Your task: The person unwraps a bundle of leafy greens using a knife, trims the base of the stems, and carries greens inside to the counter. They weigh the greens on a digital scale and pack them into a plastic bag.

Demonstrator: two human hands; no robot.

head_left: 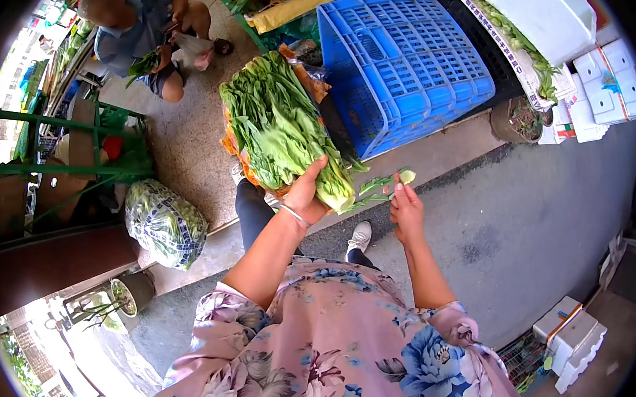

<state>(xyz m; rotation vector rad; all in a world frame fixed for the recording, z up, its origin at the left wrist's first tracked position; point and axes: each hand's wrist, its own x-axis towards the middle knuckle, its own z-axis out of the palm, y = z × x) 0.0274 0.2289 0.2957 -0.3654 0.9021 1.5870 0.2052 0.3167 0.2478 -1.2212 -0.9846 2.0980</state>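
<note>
My left hand [306, 193] is wrapped round the pale base of a leafy green lettuce head [295, 137], its leaves pointing away from me. Beneath and behind it lies a pile of similar greens [258, 84] with orange wrapping at its edges. To the right, my right hand [405, 205] pinches a small loose leaf [380, 184] by its pale stem end, just beside the lettuce base. A bracelet circles my left wrist.
A blue plastic crate [426, 62] lies on its side beyond my hands. A plastic bag of greens [166, 222] sits at left, near a green metal rack [73, 175]. Another person [137, 38] crouches at upper left. White foam boxes [608, 82] stand at right.
</note>
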